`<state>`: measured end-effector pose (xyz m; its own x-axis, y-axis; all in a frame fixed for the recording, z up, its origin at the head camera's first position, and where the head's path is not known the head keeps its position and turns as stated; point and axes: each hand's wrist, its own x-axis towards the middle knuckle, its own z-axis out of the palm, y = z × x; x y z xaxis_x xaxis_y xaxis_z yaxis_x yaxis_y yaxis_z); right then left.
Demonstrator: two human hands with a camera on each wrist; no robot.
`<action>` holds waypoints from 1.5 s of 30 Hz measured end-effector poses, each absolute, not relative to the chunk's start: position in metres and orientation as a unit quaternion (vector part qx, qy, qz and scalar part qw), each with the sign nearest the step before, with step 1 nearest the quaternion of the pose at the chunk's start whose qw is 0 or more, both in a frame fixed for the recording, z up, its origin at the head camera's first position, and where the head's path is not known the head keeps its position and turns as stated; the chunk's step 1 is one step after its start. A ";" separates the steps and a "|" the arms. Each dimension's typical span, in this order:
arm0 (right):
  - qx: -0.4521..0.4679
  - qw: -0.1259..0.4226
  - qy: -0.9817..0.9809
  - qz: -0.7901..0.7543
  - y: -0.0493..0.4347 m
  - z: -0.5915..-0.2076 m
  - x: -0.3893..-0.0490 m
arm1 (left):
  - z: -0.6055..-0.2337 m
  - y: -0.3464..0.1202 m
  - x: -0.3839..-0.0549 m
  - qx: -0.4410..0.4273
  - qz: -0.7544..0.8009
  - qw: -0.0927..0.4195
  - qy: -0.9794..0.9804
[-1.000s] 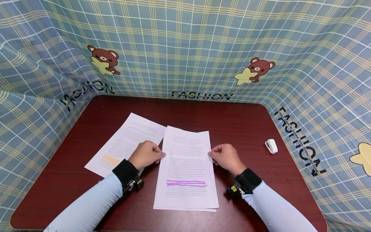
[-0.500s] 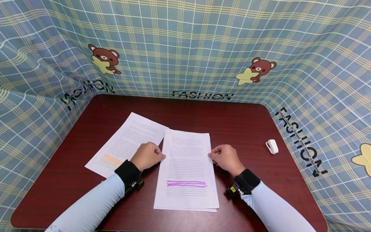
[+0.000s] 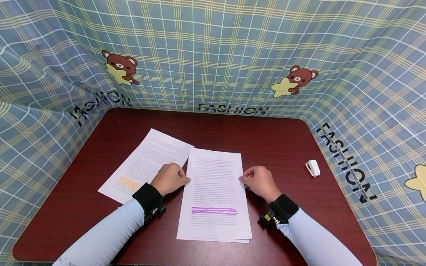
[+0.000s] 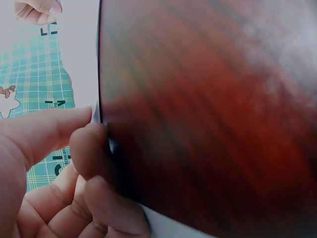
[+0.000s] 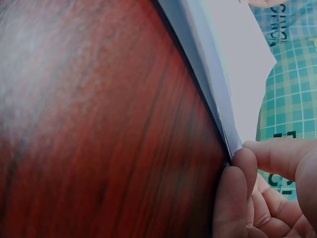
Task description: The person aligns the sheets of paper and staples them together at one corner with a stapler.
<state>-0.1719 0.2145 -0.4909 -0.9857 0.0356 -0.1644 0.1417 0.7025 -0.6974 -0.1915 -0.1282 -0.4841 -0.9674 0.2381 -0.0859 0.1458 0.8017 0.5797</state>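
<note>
A small stack of printed paper sheets lies near the middle of the table, its top page crossed by purple marker lines. My left hand pinches the stack's left edge between thumb and fingers. On the opposite edge, my right hand pinches the sheets at about the same height. The right wrist view shows thumb and fingertips meeting at the edge of the layered paper. Under my left hand and forearm lies a separate printed sheet, turned at an angle, with orange highlighting.
A small white stapler stands at the right of the dark red wooden table. Plaid cloth printed with bears hangs around the table's back and sides. The angled sheet's upper right corner meets the stack's upper left corner.
The stack's top edge has come down slightly toward me and looks more even, the sheets lying flatter. Both hands keep their hold with hardly any shift.
</note>
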 end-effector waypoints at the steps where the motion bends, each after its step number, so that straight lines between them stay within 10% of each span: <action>1: 0.048 0.070 0.920 -0.382 0.215 -0.491 -0.172 | -0.484 -0.128 -0.192 0.102 0.297 0.078 0.946; 45: 0.031 0.063 0.928 -0.365 0.214 -0.489 -0.172 | -0.473 -0.144 -0.193 0.108 0.294 0.026 0.949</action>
